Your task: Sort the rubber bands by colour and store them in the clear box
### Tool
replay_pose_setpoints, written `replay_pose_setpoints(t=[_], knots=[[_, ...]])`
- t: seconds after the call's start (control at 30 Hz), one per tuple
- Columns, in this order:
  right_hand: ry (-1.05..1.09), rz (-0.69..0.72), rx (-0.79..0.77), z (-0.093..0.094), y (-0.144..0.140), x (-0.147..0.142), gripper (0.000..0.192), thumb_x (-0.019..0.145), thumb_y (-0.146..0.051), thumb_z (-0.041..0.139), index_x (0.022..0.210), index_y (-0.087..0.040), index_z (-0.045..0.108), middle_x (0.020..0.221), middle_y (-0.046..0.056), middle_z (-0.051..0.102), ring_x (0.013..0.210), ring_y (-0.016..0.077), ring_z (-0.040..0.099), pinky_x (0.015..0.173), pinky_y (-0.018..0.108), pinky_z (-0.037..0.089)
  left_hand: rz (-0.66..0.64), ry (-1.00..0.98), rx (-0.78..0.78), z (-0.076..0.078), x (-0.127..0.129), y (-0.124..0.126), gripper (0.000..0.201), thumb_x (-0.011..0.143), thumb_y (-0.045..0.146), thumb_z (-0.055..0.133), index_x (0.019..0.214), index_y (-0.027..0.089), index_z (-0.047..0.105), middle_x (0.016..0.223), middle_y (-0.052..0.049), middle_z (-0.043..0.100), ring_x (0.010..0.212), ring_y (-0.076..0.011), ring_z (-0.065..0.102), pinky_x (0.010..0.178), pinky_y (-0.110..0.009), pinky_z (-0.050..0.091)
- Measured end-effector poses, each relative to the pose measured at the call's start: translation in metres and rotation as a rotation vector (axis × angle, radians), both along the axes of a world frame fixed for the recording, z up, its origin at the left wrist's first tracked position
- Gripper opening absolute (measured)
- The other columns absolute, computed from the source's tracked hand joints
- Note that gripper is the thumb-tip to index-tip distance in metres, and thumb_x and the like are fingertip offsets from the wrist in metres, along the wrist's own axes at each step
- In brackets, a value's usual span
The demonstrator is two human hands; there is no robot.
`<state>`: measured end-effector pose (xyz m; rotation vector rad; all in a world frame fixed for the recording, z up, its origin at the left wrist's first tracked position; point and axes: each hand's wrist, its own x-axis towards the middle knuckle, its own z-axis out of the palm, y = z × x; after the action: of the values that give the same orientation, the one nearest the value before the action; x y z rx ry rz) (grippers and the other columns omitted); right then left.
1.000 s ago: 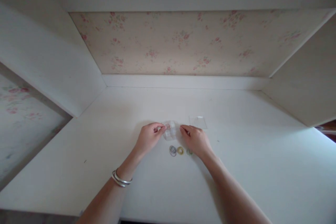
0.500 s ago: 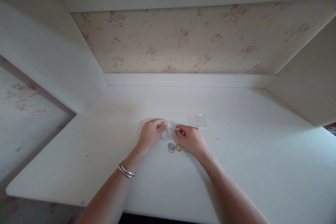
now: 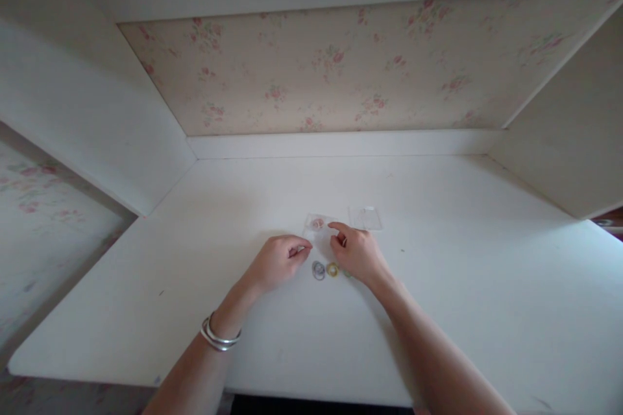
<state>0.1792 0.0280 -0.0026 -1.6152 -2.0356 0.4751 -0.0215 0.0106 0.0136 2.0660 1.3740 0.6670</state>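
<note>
White desk (image 3: 438, 285): clear box (image 3: 318, 228) lies just beyond both hands' fingers (image 3: 335, 227).

A white surface (image 3: 438, 285) is occupying most of the view, its far edge meeting a white ledge (image 3: 341, 142). Floral wallpaper (image 3: 341, 71) is covering the back wall above that ledge. White side panels (image 3: 92, 117) are flanking the left and right edges.

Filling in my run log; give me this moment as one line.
left hand: by clear bag, empty | right hand: fingertip at bag | rings: on desk between hands
</note>
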Motion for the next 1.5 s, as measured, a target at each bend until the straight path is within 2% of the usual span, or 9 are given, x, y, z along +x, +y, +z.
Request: replay_pose_setpoints(t=[0.2,0.43,0.57,0.67,0.77,0.83,1.07,1.23,1.5], knots=[[-0.021,0.084,0.015,0.005,-0.001,0.005,0.04,0.081,-0.021,0.044,0.12,-0.025,0.057,0.07,-0.001,0.068,0.061,0.013,0.061,0.058,0.022,0.038,-0.189,0.021,-0.148,-0.002,0.004,-0.012,0.021,0.084,0.027,0.055,0.094,0.02,0.071,0.085,-0.002,0.072,0.071,-0.0137,0.064,0.064,-0.022,0.048],[-0.029,0.13,0.005,0.01,-0.002,0.007,0.04,0.082,-0.021,0.046,0.121,-0.025,0.055,0.071,-0.002,0.068,0.063,0.013,0.06,0.06,0.023,0.036,-0.207,0.065,-0.068,0.003,0.006,-0.019,0.019,0.082,0.031,0.059,0.092,0.022,0.071,0.086,-0.002,0.071,0.074,-0.0146,0.064,0.067,-0.024,0.049],[-0.01,0.115,-0.012,0.019,-0.004,0.01,0.026,0.082,-0.026,0.051,0.105,-0.024,0.063,0.065,-0.003,0.064,0.057,0.0105,0.055,0.055,0.022,0.032,-0.256,0.156,-0.02,0.008,0.006,-0.018,0.014,0.081,0.027,0.059,0.088,0.023,0.071,0.084,0.0,0.071,0.076,-0.0148,0.064,0.068,-0.024,0.048],[-0.004,0.247,-0.083,0.029,-0.009,0.013,0.016,0.081,-0.028,0.053,0.086,-0.024,0.068,0.059,-0.004,0.06,0.05,0.0076,0.048,0.051,0.021,0.028,-0.287,0.211,0.012,0.01,0.005,-0.018,0.015,0.082,0.024,0.058,0.088,0.024,0.071,0.084,0.001,0.071,0.077,-0.0147,0.063,0.07,-0.024,0.046],[-0.074,0.428,-0.127,0.037,-0.017,0.015,0.016,0.08,-0.026,0.055,0.077,-0.027,0.071,0.056,-0.005,0.059,0.049,0.0063,0.045,0.051,0.021,0.026,-0.313,0.248,0.034,0.01,0.003,-0.016,0.02,0.082,0.017,0.053,0.086,0.025,0.07,0.081,0.002,0.07,0.075,-0.0141,0.063,0.069,-0.024,0.045],[-0.149,0.498,-0.118,0.038,-0.021,0.015,0.018,0.081,-0.027,0.054,0.074,-0.028,0.071,0.055,-0.005,0.059,0.048,0.0063,0.044,0.052,0.022,0.024,-0.312,0.27,0.048,0.009,0.001,-0.016,0.024,0.08,0.012,0.051,0.085,0.024,0.07,0.08,0.002,0.07,0.075,-0.0141,0.063,0.07,-0.024,0.044],[-0.375,0.558,-0.04,0.031,-0.025,0.008,0.024,0.081,-0.028,0.052,0.06,-0.023,0.064,0.057,-0.002,0.063,0.053,0.0089,0.052,0.05,0.025,0.018,-0.298,0.292,0.069,0.006,0.0,-0.017,0.025,0.076,0.009,0.049,0.083,0.023,0.068,0.082,0.001,0.07,0.076,-0.0151,0.063,0.07,-0.025,0.044],[-0.396,0.576,-0.034,0.03,-0.027,0.003,0.023,0.081,-0.02,0.049,0.065,-0.024,0.065,0.063,-0.001,0.066,0.056,0.0113,0.056,0.051,0.025,0.02,-0.289,0.286,0.066,0.007,0.001,-0.017,0.025,0.078,0.011,0.048,0.083,0.023,0.068,0.083,0.0,0.07,0.076,-0.0154,0.063,0.07,-0.025,0.043],[-0.206,0.6,-0.115,0.031,-0.028,0.002,0.023,0.089,-0.028,0.046,0.086,-0.029,0.069,0.081,-0.002,0.072,0.073,0.0159,0.064,0.059,0.025,0.034,-0.278,0.262,0.066,0.014,-0.001,-0.016,0.022,0.081,0.013,0.048,0.077,0.023,0.067,0.076,0.001,0.068,0.071,-0.0147,0.061,0.067,-0.025,0.042]])
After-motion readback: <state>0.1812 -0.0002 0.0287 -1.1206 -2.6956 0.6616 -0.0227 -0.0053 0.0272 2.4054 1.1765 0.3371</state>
